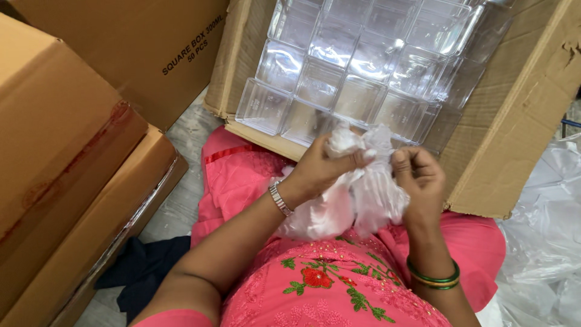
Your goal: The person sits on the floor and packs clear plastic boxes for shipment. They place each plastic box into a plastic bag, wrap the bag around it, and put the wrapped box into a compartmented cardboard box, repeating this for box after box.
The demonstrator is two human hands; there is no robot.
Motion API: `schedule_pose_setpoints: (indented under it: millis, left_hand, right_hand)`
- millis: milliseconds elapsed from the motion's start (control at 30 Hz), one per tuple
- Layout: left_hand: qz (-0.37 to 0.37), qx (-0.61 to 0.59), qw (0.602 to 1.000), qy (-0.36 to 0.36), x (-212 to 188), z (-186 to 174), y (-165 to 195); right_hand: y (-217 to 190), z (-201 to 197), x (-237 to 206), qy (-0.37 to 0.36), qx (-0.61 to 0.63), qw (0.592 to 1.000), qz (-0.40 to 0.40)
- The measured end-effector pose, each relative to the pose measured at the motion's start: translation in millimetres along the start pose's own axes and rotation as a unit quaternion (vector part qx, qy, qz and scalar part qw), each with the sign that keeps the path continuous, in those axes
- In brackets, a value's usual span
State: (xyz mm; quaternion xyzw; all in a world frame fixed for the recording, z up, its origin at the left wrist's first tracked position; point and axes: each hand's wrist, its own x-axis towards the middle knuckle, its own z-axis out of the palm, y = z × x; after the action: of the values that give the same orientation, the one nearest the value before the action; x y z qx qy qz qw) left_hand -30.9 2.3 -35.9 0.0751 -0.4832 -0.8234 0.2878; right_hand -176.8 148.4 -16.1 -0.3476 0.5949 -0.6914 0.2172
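A pale marbled floor carries stacked cardboard boxes, a dark blue cloth and crumpled clear plastic sheeting.

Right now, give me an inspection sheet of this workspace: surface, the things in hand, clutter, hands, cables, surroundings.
Surface: grey floor, partly covered by pink cloth.
Things in hand: crumpled thin white plastic bag, held over the lap.
Clutter: loose clear plastic sheeting; dark blue cloth.
Hands: left hand and right hand both pinch the bag's top with their fingers.
Cables: nothing seen.
Surroundings: open brown cardboard carton filled with clear square plastic containers; closed cardboard boxes stacked at left.
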Motion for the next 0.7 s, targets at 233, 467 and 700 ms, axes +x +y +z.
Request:
schedule_pose_setpoints:
  millis: [233,467,700]
  left_hand:
    - [-0.110,0.009,0.994,0.001,0.2,-27.8,0.3]
    - [-0.017,0.031,0.998,-0.046,-10.8,-45.6,48.6]
    - [-0.134,0.163,0.971,-0.112,-28.5,-24.1,62.3]
  right_hand:
    - [-4.3,-29.4,-2.0,-0.060,0.279,0.946,0.155]
    - [12.7,-15.9,-19.8,-0.150,0.040,0.981,0.119]
    - [-20.2,-20.1,-0.6,0.045,0.060,0.996,-0.037]
